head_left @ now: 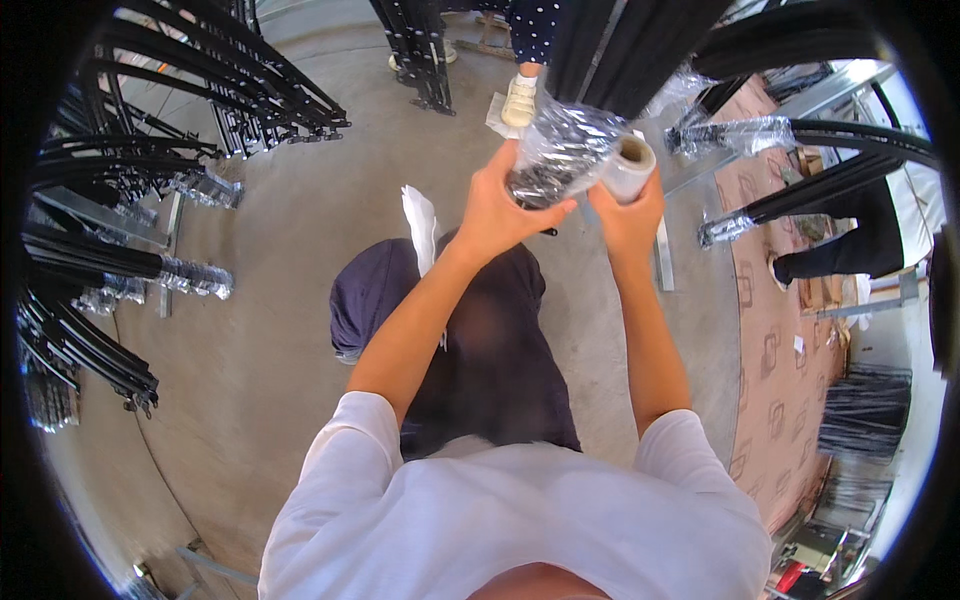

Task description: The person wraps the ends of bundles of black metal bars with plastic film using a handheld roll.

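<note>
A thick bundle of long black tubes [640,50] reaches in from the top, and clear stretch film [575,135] is wound around its near end. My left hand [495,205] cups this wrapped end from the left, its thumb lying across the bottom. Just to the right, my right hand [632,220] is closed around a roll of clear stretch film [628,168], whose hollow core faces up. The roll is close against the film on the bundle. Some of my left fingers are hidden behind the bundle.
Racks of black curved tubes [220,75] stand at the left, several ends wrapped in film [195,275]. More wrapped bundles [745,220] jut in from the right. A person's shoe [520,102] is beyond the bundle; another person's dark-clothed leg [840,250] is at the right. A white strip [420,225] rises beside my leg.
</note>
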Tool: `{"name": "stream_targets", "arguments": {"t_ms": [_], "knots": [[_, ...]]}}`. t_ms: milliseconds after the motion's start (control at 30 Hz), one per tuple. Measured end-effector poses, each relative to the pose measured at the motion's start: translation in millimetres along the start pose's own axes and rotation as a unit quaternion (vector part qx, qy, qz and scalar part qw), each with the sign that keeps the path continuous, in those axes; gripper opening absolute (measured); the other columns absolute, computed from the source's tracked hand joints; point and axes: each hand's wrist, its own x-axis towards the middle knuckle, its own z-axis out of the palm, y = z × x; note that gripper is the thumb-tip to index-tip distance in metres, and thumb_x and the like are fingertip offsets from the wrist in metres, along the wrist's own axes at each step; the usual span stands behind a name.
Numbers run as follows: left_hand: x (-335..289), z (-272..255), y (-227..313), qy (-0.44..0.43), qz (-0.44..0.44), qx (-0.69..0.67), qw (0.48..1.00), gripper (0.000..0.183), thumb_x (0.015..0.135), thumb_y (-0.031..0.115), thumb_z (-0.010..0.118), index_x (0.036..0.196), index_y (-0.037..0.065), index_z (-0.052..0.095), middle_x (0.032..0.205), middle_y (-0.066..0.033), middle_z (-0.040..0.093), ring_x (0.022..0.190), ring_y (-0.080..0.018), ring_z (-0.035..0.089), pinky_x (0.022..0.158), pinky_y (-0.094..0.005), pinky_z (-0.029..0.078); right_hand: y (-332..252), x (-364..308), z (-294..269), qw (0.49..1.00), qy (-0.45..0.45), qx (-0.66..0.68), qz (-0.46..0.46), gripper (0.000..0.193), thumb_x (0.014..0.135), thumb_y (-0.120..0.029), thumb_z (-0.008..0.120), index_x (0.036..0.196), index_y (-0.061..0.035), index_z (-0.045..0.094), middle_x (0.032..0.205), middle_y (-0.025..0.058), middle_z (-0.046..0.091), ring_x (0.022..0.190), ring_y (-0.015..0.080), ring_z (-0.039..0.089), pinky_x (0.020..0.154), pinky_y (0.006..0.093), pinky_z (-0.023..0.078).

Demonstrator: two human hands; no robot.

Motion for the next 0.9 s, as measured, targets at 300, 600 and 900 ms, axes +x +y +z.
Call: {"name": "stream_targets", "arguments": {"t_ms": [300, 600, 900], "knots": [[7, 3, 4, -0.001, -0.09, -0.044, 0.995, 0.047, 0.06, 0.007, 0.074, 0.101, -0.001, 0.051, 0.09, -0.0069, 0.06, 0.08, -0.0109, 0.056, 0.073, -0.0255, 0.045, -6, -28, -24, 0.922, -0.191, 0.275, 0.192, 0.058, 0.06, -0.025, 0.073, 0.106, 0.0, 0.049, 0.098, 0.0086, 0.056, 0.092, 0.0162, 0.054, 0.082, 0.0293, 0.04], [63, -26, 14, -0.33, -0.202, -0.162, 0.908, 0.05, 0.059, 0.009, 0.073, 0.105, 0.001, 0.054, 0.099, -0.0095, 0.061, 0.089, -0.0176, 0.058, 0.079, -0.0307, 0.046, -10, -21, -14, 0.873, -0.208, 0.386, 0.214, 0.06, 0.063, -0.024, 0.069, 0.113, -0.0001, 0.045, 0.098, 0.0085, 0.056, 0.091, 0.0161, 0.054, 0.082, 0.0306, 0.042], [55, 9, 6, -0.254, -0.151, -0.148, 0.944, 0.025, 0.064, 0.003, 0.068, 0.087, 0.0, 0.06, 0.082, -0.0074, 0.063, 0.076, -0.0134, 0.059, 0.069, -0.0272, 0.047, -15, -33, -21, 0.875, -0.104, 0.431, 0.193, 0.053, 0.064, -0.012, 0.068, 0.11, -0.0001, 0.046, 0.095, 0.008, 0.056, 0.088, 0.0151, 0.053, 0.077, 0.0301, 0.043]]}}
